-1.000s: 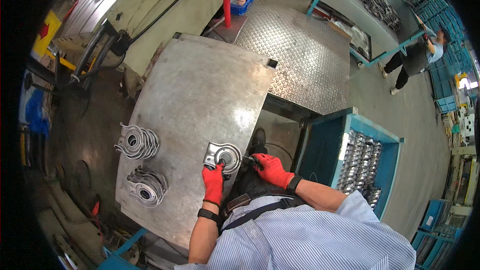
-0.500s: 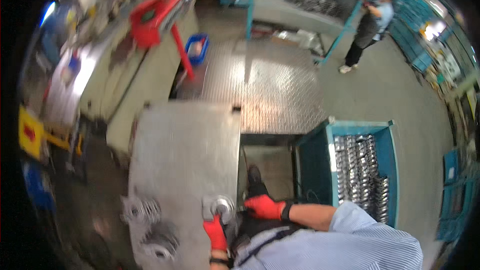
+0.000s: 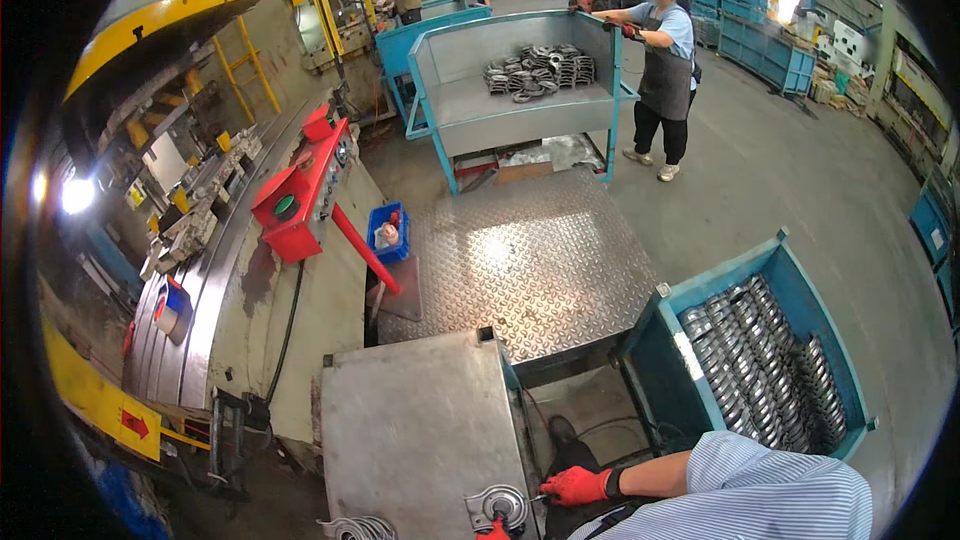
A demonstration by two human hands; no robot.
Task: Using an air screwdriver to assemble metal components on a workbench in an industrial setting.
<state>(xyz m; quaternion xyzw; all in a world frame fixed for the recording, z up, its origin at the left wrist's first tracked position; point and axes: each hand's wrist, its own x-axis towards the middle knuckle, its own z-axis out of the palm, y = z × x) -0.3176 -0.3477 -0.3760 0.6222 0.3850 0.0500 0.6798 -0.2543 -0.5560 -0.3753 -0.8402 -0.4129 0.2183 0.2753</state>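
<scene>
A round metal part (image 3: 500, 508) with a square flange lies at the near right corner of the grey steel desk (image 3: 420, 430). The right hand (image 3: 575, 486), in a red glove, rests at the desk's right edge just beside the part, fingers curled towards it; whether they grip anything cannot be told. Only a red gloved tip of the left hand (image 3: 493, 531) shows at the picture's lower edge, touching the part's near side, its fingers' state hidden. A stack of metal rings (image 3: 358, 528) lies at the desk's near edge. Right of the desk stands a blue bin (image 3: 760, 360) of stacked parts.
</scene>
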